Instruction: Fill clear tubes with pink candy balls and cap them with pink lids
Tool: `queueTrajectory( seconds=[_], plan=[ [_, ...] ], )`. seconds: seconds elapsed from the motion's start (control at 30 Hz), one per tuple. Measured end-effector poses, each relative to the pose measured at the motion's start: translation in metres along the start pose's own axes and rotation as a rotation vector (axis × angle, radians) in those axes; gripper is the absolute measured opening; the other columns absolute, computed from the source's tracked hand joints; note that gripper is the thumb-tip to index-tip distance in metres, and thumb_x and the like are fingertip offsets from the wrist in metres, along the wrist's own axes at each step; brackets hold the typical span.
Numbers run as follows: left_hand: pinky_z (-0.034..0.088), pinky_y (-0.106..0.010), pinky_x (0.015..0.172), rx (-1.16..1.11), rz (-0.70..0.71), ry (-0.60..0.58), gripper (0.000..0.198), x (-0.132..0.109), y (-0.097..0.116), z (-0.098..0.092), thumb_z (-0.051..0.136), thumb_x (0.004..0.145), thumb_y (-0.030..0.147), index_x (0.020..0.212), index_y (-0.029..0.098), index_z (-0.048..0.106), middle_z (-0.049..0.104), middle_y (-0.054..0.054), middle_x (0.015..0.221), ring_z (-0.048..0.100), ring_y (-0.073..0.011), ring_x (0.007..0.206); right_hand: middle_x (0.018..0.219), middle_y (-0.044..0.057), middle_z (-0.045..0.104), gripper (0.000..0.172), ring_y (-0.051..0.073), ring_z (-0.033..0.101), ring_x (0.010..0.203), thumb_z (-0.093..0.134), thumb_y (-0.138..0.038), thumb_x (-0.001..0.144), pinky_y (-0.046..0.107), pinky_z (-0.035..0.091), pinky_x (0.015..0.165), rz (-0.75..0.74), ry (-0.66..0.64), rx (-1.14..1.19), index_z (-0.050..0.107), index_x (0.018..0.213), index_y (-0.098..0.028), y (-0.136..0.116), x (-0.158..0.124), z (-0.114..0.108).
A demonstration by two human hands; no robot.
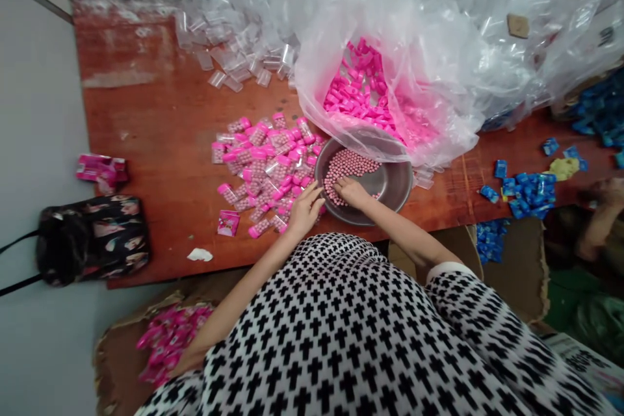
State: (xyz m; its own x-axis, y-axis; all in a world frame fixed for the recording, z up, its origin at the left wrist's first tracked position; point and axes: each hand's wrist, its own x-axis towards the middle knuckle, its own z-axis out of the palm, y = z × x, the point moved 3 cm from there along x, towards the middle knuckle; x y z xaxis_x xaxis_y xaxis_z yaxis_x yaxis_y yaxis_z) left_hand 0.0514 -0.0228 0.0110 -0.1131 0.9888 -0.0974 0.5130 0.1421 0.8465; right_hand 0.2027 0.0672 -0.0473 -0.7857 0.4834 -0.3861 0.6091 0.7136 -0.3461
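The bowl (398,187) sits right of the bottles (266,162), probably so its beads (347,166) lie within easy reach. The right hand (351,192), loosely curled, is among the beads; the left hand (305,210) is half-curled beside the bowl's left rim. Whether either grips anything, I cannot tell.

- Left of my left hand (305,212): I find heaped bottles (263,166) obstructing low passage; bare tabletop (163,149) farther out, passable.
- Around my right hand (351,194): bowl (398,185) wall limits sideways travel.
- Ahead of it: I record a plastic bag (312,81) over the far rim, blocking reach.
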Motion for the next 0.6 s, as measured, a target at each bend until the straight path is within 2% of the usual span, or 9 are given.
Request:
queueTrajectory(
  seconds=[0.07,0.2,0.27,0.33,0.47,0.6],
  plan=[
    [0.04,-0.04,0.103,-0.014,0.022,0.015,0.032,-0.002,0.0,-0.005,0.05,0.086,0.028,0.113,0.016,0.062,0.058,-0.012,0.126,0.054,-0.0207,0.118,0.112,0.016,0.06,0.028,0.022,0.053,0.105,0.05,-0.01,0.084,0.036,0.04,0.094,-0.041,0.047,0.189,0.058,0.111,-0.009,-0.003,0.005,0.003],
    [0.044,-0.038,0.099,-0.026,0.026,0.078,0.031,0.0,0.007,-0.014,0.048,0.087,0.026,0.113,0.016,0.062,0.064,-0.01,0.116,0.058,-0.019,0.111,0.105,0.008,0.064,0.044,0.017,0.061,0.089,0.065,-0.017,0.072,0.033,0.049,0.084,0.108,0.118,0.799,0.056,0.114,-0.012,0.007,-0.004,0.001],
    [0.043,-0.037,0.099,-0.044,0.017,0.073,0.032,0.005,0.012,-0.013,0.05,0.087,0.026,0.114,0.016,0.061,0.064,-0.009,0.117,0.058,-0.0192,0.111,0.105,0.005,0.064,0.047,0.016,0.063,0.088,0.068,-0.022,0.068,0.032,0.05,0.085,0.145,0.184,1.09,0.056,0.113,-0.015,0.008,-0.015,-0.006],
    [0.042,-0.038,0.1,-0.092,-0.004,0.026,0.036,0.013,0.018,-0.008,0.053,0.084,0.025,0.118,0.016,0.06,0.062,-0.009,0.121,0.056,-0.0209,0.113,0.108,0.004,0.063,0.048,0.016,0.063,0.094,0.07,-0.025,0.066,0.032,0.049,0.089,0.121,0.244,1.294,0.056,0.112,-0.018,0.004,-0.027,-0.018],
    [0.045,-0.037,0.096,-0.295,-0.072,-0.107,0.038,0.029,0.03,0.01,0.057,0.081,0.027,0.117,0.016,0.061,0.063,-0.008,0.119,0.06,-0.023,0.107,0.106,0.004,0.065,0.046,0.017,0.063,0.096,0.071,-0.032,0.068,0.033,0.052,0.087,0.084,0.302,1.415,0.057,0.11,-0.021,-0.007,-0.046,-0.046],
    [0.047,-0.037,0.093,-0.541,-0.152,-0.141,0.034,0.039,0.038,0.023,0.064,0.075,0.032,0.105,0.016,0.069,0.069,-0.008,0.108,0.064,-0.0236,0.1,0.103,0.004,0.065,0.049,0.017,0.063,0.093,0.072,-0.035,0.069,0.031,0.053,0.084,0.055,0.377,1.251,0.057,0.113,-0.022,-0.006,-0.061,-0.076]
  ],
)
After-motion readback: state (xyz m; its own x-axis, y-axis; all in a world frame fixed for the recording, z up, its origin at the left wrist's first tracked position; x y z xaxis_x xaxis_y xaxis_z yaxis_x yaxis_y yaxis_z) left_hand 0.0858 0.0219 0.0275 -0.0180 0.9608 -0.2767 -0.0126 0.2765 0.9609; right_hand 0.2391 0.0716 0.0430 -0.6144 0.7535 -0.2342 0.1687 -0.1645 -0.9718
